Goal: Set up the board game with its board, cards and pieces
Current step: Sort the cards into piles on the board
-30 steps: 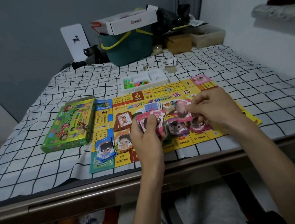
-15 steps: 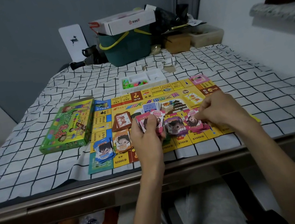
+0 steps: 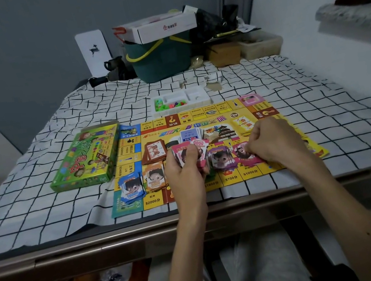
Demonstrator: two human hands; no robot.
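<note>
The yellow game board (image 3: 222, 119) lies flat on the checked cloth. My left hand (image 3: 185, 167) grips a fanned stack of pink play-money notes (image 3: 199, 146) above the board's near edge. My right hand (image 3: 271, 141) has its fingers curled down on the pink money pile (image 3: 244, 154) at the right, pinching a note there. Sorted piles lie along the near side: blue (image 3: 131, 187), orange (image 3: 155, 176), purple (image 3: 221, 158). A brown card stack (image 3: 155, 150) and a blue-white card stack (image 3: 191, 134) sit in the board's middle.
The green game box (image 3: 86, 158) lies left of the board. A white tray with small coloured pieces (image 3: 180, 100) sits just behind it. A green basket (image 3: 159, 55) under a white carton, and other clutter, stand at the back. The table's near edge (image 3: 122, 240) runs below.
My right hand carried a pink note from beside the held stack down to the pink pile on the right. My left hand stayed still with its stack.
</note>
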